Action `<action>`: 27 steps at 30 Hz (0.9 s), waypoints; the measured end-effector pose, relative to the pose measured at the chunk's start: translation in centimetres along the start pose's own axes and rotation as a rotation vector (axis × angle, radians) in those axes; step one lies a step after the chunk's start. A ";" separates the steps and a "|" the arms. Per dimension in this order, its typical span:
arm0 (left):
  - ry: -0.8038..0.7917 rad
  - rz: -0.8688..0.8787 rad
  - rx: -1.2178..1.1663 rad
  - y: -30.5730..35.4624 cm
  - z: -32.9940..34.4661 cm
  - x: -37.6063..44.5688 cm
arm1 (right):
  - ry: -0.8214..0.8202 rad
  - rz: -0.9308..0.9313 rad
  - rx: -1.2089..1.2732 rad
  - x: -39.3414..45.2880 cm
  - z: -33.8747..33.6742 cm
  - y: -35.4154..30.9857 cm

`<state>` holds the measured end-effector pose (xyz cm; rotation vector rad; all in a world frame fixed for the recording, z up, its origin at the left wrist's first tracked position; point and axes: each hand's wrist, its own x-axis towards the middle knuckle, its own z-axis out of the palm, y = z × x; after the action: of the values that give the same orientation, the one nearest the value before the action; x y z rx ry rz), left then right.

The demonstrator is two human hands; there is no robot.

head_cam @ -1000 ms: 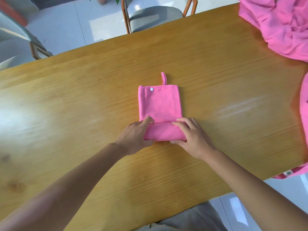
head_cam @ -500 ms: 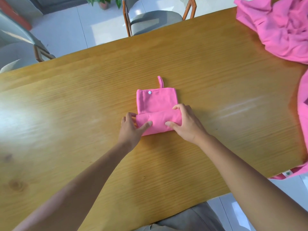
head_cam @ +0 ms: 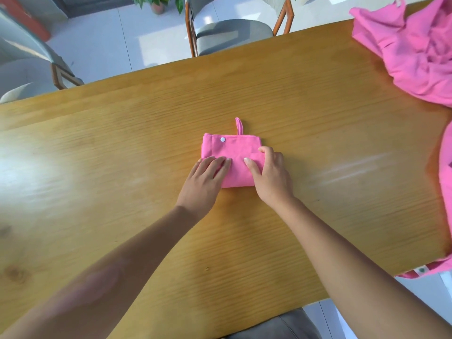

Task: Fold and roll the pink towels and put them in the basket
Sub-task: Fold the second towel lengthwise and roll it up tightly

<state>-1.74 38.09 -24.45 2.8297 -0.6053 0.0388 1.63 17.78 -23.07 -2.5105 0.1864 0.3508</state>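
Observation:
A small pink towel (head_cam: pixel 234 152) lies in the middle of the wooden table (head_cam: pixel 122 148), partly rolled from its near end. Its flat far end shows a white snap button and a hanging loop pointing away from me. My left hand (head_cam: pixel 204 179) lies on the left side of the roll, fingers together and flat on the cloth. My right hand (head_cam: pixel 269 174) holds the roll's right end, thumb on top and fingers curled over the far side. No basket is in view.
A crumpled heap of pink towels (head_cam: pixel 413 50) sits at the table's far right corner. More pink cloth (head_cam: pixel 446 192) hangs along the right edge. Beyond the far edge stand a grey chair (head_cam: pixel 230 35) and another chair (head_cam: pixel 27 74) at the left.
Both hands have rolled the towel's near end farther away from me. The roll is thicker and less flat cloth shows beyond it.

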 end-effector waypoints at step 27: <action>-0.436 0.033 0.091 -3.6 -2.4 13.7 | -0.166 -0.003 0.042 12.7 -5.0 -1.7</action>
<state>12.28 36.38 -21.88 2.9304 -0.7525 -0.5705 15.12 15.63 -21.85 -2.4256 0.1228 0.5459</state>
